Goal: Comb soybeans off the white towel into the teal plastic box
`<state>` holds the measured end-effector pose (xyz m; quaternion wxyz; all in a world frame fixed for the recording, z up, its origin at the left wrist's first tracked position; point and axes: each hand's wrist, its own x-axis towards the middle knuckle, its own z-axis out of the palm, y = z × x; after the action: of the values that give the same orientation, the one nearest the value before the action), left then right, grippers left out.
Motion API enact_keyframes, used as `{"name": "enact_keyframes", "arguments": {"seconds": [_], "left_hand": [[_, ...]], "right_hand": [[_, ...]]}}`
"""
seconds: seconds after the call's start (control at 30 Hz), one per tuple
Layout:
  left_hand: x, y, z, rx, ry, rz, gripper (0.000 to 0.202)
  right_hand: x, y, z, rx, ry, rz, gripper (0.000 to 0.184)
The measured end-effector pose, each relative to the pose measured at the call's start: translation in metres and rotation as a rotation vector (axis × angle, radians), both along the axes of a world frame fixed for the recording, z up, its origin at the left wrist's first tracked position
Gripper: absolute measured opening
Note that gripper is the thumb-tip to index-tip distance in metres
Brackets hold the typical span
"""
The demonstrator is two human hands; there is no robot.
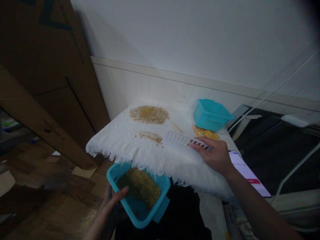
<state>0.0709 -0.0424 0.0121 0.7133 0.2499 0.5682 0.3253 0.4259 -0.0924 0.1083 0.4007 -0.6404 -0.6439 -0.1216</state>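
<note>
My left hand (110,203) grips the near rim of a blue plastic tub (160,203), held below the front edge of the table. The tub holds a layer of yellow beans (140,186). My right hand (216,155) holds a white slotted plastic lid (180,138) by its end, the lid resting on a white fringed cloth (125,140) that covers the table. A large patch of beans (149,114) lies at the cloth's far side and a smaller trail of beans (151,136) lies just left of the lid.
A second blue tub (211,115) stands at the cloth's far right, on a yellow item (208,134). A phone with a lit screen (247,173) lies right of my wrist. Brown cardboard (50,76) leans at the left. White cables (275,88) cross the dark surface at the right.
</note>
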Motion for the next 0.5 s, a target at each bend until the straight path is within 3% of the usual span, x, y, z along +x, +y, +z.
{"name": "enact_keyframes", "arguments": {"seconds": [0.5], "left_hand": [[0.0040,-0.0027,0.0090,-0.011,-0.022,0.021,0.098]], "right_hand": [[-0.0071,0.0052,0.0033,-0.026,0.034,0.017,0.018]]}}
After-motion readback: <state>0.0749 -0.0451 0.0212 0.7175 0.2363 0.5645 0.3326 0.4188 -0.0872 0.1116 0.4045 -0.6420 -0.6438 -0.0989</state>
